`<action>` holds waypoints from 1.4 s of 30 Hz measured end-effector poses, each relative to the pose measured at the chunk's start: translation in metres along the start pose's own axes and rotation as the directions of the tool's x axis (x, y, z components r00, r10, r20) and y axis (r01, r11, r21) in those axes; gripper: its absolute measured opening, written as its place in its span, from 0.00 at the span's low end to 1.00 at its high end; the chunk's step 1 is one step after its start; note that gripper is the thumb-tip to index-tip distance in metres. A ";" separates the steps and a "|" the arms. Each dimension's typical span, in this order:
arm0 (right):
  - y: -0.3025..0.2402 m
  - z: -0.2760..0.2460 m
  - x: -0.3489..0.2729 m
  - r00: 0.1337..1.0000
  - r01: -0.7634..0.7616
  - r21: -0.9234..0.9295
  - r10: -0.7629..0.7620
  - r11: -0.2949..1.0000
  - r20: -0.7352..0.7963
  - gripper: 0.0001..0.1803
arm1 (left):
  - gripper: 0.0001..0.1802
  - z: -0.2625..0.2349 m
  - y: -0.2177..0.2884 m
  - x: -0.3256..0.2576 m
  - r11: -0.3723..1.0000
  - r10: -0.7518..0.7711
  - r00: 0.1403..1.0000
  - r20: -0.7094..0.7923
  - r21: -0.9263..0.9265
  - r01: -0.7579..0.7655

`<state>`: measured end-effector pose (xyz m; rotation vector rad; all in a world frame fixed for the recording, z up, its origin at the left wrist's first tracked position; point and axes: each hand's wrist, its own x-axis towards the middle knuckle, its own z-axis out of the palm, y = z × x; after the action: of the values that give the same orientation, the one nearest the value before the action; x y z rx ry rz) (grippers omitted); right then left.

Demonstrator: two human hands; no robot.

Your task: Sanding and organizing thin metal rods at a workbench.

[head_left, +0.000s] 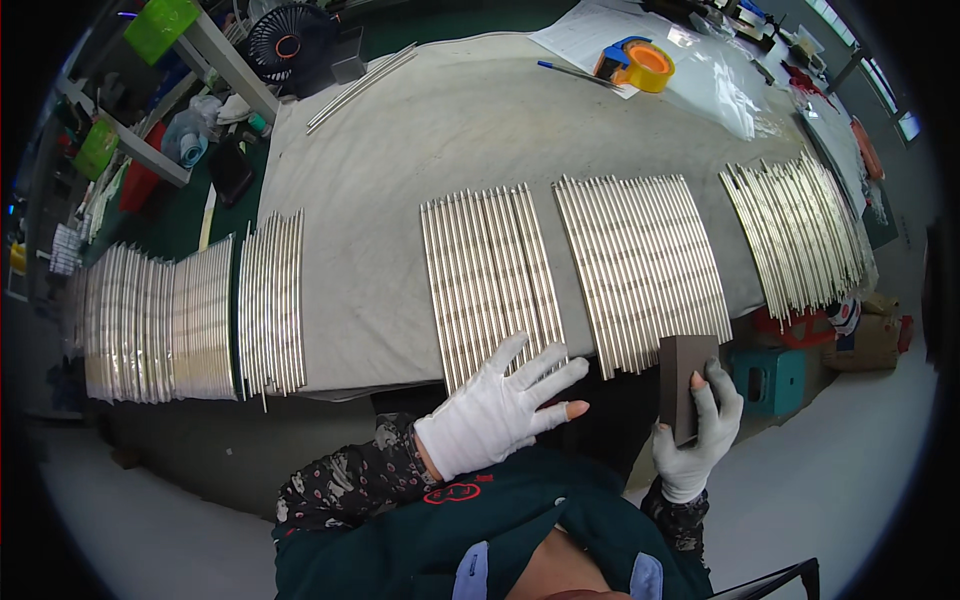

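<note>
My left hand [495, 410], in a white glove with a bare thumb tip, lies with spread fingers over the near ends of a row of thin metal rods [485, 270]. Gripped upright in my right hand [702, 430] is a brown-grey rectangular block [684, 380]; this glove also leaves some fingertips bare. The block is at the near right corner of a second, wider row of metal rods [645, 265]. Whether it touches those rods I cannot tell. Both rows lie side by side on a grey cloth-covered table [370, 200], rods pointing away from me.
More rods [800, 235] lie at the right edge, with further rods [272, 300] and plastic-wrapped bundles [160, 320] at the left. Farther back are loose rods [362, 85], a fan [290, 45], a tape dispenser [640, 65], a pen [575, 73] and papers [600, 30]. A teal stool [768, 380] stands below right.
</note>
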<state>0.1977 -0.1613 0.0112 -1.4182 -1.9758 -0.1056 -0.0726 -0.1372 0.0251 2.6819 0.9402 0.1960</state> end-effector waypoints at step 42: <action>-0.006 0.000 0.001 1.000 -0.016 0.019 0.016 1.000 0.024 0.37 | 0.29 0.006 -0.020 -0.015 0.997 0.028 0.999 0.025 0.077 -0.030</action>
<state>0.1919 -0.1631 0.0133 -1.4289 -1.9794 -0.0632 -0.0944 -0.1329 0.0127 2.7631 0.9207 0.1366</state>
